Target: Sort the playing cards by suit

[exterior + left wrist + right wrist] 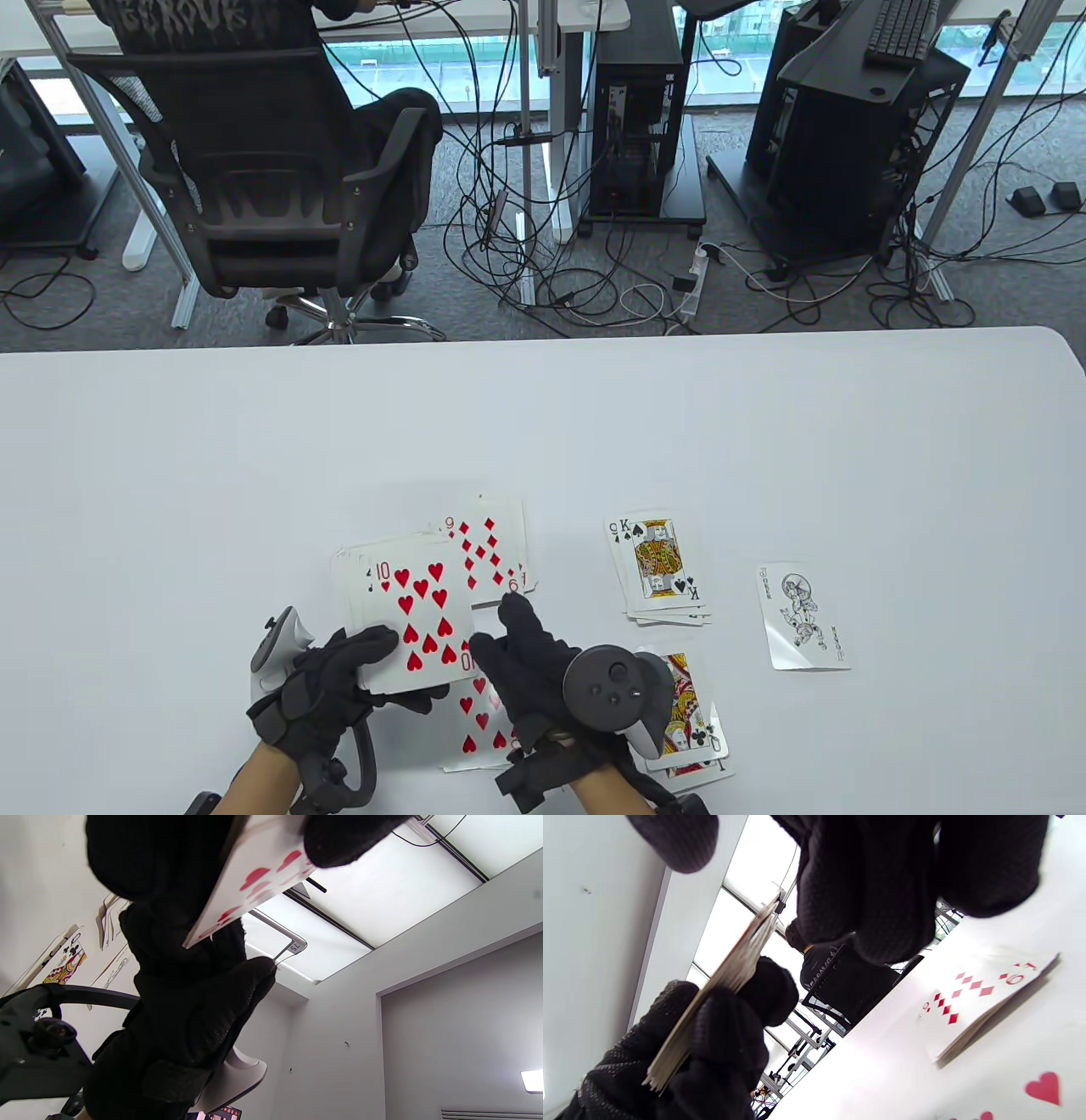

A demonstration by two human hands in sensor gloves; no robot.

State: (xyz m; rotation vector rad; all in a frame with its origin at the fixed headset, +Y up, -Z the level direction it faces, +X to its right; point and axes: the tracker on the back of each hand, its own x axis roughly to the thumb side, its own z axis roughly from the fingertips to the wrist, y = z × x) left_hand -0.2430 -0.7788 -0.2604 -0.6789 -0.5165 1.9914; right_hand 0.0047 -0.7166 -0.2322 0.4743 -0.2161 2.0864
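My left hand point(327, 692) grips a deck of cards point(405, 613) with the ten of hearts face up on top; the deck's edge shows in the right wrist view point(712, 1001). My right hand point(530, 658) hovers just right of the deck, fingers spread, holding nothing. On the table lie a diamonds pile point(492, 552) topped by the nine, a hearts pile point(475, 722) partly under my right hand, a spades pile point(657, 569) topped by the king, a clubs pile point(691, 722) and a single joker point(802, 615).
The white table's point(170, 475) far edge runs across the middle of the table view. Beyond it stand an office chair point(280, 178), computer towers and floor cables.
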